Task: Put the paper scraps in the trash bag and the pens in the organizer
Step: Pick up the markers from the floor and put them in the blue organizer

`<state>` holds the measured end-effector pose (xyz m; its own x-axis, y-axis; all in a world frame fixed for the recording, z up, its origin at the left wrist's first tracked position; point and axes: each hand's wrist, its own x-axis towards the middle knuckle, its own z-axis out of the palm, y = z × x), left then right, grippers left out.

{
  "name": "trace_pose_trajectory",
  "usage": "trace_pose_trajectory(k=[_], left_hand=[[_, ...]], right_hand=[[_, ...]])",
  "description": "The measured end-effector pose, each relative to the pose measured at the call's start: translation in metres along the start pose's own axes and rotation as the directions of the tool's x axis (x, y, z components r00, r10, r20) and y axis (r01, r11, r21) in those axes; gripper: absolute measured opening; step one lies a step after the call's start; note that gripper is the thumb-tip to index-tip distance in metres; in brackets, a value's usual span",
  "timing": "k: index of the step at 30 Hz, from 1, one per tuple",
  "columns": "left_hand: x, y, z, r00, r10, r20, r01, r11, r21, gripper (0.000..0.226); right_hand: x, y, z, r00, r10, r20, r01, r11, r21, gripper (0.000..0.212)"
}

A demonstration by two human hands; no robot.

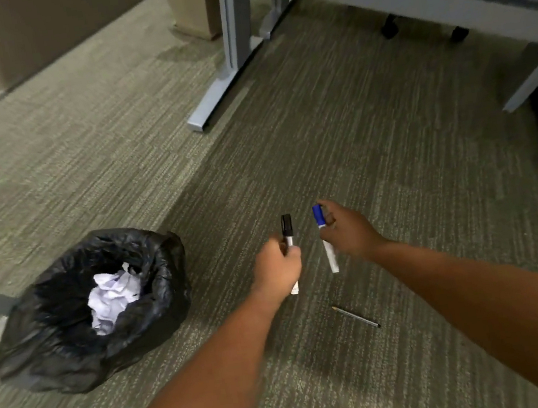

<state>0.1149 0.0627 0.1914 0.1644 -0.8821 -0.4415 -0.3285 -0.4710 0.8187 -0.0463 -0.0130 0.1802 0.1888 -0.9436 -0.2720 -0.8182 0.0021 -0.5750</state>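
2 markers in hand, 1 thin pen left on the carpet [394, 169].

The left hand [278, 266] has its fingers curled round the black-capped marker [288, 235], cap up; the right hand [347, 227] pinches the blue-capped marker [319, 217] near its cap, barrel hanging down; the thin pen [356, 316] lies below both hands, toward the person, its long axis slanting from upper left to lower right, nearer the right hand by my judgement; the paper scraps [112, 295] sit inside the trash bag [157, 254]; no organizer is in view.

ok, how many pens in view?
3. Black-capped marker in the left hand, blue-capped marker in the right hand, thin pen on the carpet. None visibly hidden.
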Motion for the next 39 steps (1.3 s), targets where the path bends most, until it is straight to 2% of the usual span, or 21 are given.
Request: trace_pose_trajectory(k=[3,6,11,17,21,25,30,35,39], left_hand=[[-0.033,0.047,-0.034,1.0,-0.023,0.015,0.026,0.976,-0.216,0.013],[-0.07,0.095,-0.067,0.994,-0.063,0.093,0.095,0.914,-0.395,0.019],[-0.134,0.188,-0.127,0.991,-0.078,0.107,0.122,0.859,-0.498,0.019],[-0.201,0.305,-0.182,0.973,-0.054,0.226,0.154,0.878,-0.453,0.02],[-0.239,0.39,-0.195,0.957,0.011,0.291,0.109,0.912,-0.395,0.022],[-0.273,0.47,-0.189,0.936,0.086,0.342,0.018,0.957,-0.289,0.018],[-0.295,0.553,-0.166,0.91,0.189,0.368,-0.127,0.974,-0.187,0.022],[-0.31,0.625,-0.122,0.8,0.267,0.536,-0.236,0.963,-0.128,0.023],[-0.31,0.666,-0.08,0.729,0.331,0.599,-0.336,0.936,-0.109,0.025]], right_hand=[[-0.02,-0.051,-0.041,0.992,0.124,0.021,-0.125,0.972,0.2,0.063],[-0.05,-0.1,-0.084,0.993,0.105,0.048,-0.115,0.95,0.292,0.061],[-0.107,-0.182,-0.171,0.993,0.078,0.09,-0.11,0.896,0.43,0.058],[-0.173,-0.264,-0.285,0.994,0.043,0.1,-0.084,0.885,0.458,0.061],[-0.21,-0.297,-0.361,0.996,0.049,0.073,-0.077,0.889,0.452,0.064],[-0.242,-0.316,-0.44,0.999,0.046,-0.027,-0.028,0.881,0.472,0.063],[-0.269,-0.314,-0.517,0.987,0.006,-0.161,0.063,0.905,0.421,0.058],[-0.281,-0.281,-0.592,0.968,0.028,-0.251,0.093,0.886,0.455,0.052],[-0.29,-0.25,-0.639,0.948,0.08,-0.309,0.095,0.852,0.514,0.038]])
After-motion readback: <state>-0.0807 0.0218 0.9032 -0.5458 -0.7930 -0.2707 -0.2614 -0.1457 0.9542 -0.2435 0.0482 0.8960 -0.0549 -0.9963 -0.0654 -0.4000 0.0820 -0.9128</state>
